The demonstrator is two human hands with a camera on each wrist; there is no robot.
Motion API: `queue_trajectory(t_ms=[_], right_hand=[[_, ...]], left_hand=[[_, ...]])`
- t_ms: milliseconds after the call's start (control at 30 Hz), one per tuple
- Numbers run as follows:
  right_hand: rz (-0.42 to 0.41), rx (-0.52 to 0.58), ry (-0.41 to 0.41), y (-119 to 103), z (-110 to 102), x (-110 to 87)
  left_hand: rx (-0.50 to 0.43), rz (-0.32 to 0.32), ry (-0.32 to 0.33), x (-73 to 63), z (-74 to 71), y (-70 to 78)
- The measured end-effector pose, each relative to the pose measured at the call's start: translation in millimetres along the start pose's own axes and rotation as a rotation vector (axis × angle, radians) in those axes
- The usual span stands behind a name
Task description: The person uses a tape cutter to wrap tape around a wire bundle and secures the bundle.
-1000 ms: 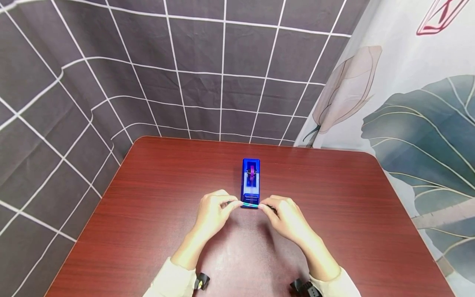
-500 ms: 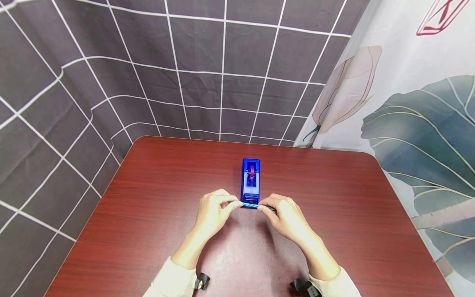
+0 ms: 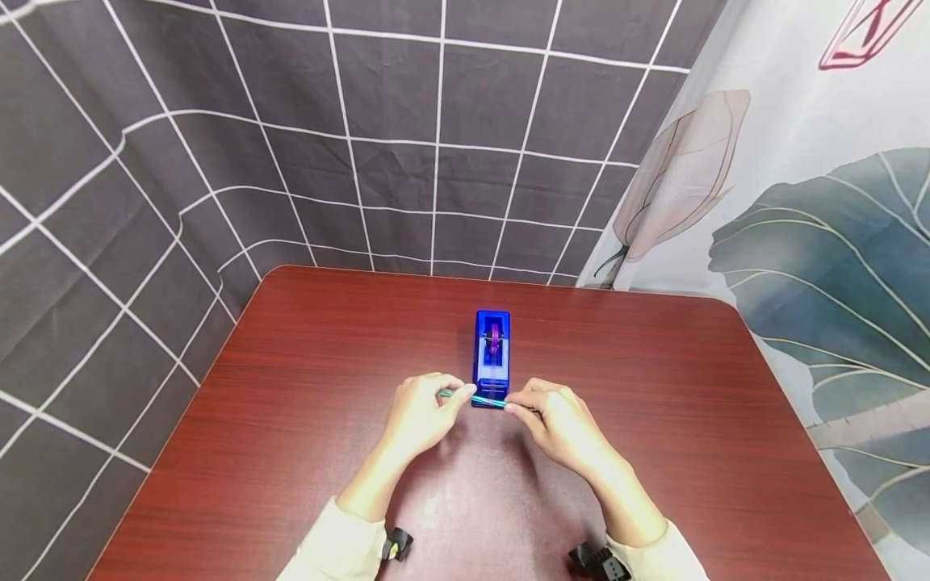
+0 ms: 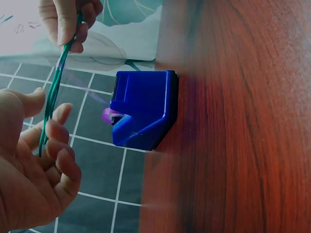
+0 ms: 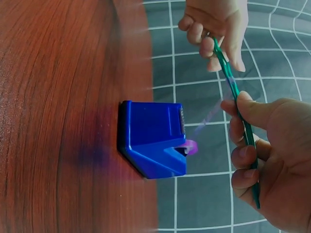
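Observation:
My right hand (image 3: 555, 420) pinches a thin bundle of green wires (image 5: 224, 65) between thumb and fingers. On the other side, my left hand (image 4: 36, 165) is loosely spread, its thumb (image 4: 33, 101) apart from the bundle, whose end lies against the fingers. A blue tape dispenser (image 3: 492, 355) stands on the table just beyond both hands, holding a purple roll of tape (image 5: 192, 147). From the roll, a see-through purplish strip of tape (image 5: 210, 119) runs up to the bundle between the hands. In the head view the bundle overlaps the dispenser's near end.
The reddish-brown wooden table (image 3: 327, 339) carries the dispenser in its middle. Behind it hangs a dark grey cloth with white grid lines (image 3: 392, 177), and at the right a white leaf-patterned curtain (image 3: 814, 323). Black wrist straps (image 3: 599, 562) sit by the sleeves.
My left thumb has come off the bundle and the left fingers have loosened, showing more of that end. The bundle now slants slightly. My right hand and the dispenser stay in place.

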State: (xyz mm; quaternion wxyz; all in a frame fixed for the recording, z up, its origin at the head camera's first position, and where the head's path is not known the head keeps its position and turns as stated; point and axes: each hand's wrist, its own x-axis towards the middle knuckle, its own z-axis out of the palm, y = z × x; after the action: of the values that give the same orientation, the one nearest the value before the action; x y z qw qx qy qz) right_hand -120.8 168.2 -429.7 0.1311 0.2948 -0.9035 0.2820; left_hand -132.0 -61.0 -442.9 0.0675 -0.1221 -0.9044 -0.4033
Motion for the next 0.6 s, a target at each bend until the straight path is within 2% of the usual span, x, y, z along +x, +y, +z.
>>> queue_trajectory(t_ms=[200,400,600], right_hand=[[-0.008,-0.026,-0.009,0.8,0.1,0.1],[0.03,-0.034,-0.041,0.5,-0.4,0.1],[0.108,-0.011,-0.08,-0.4,-1.9,1.0]], left_hand=[[0.009,-0.039,-0.088,1.5,-1.3,1.5],[-0.035,-0.025,-0.095,0.9,-0.4,-1.2],[-0.045,-0.018,-0.087,0.7,0.8,-3.3]])
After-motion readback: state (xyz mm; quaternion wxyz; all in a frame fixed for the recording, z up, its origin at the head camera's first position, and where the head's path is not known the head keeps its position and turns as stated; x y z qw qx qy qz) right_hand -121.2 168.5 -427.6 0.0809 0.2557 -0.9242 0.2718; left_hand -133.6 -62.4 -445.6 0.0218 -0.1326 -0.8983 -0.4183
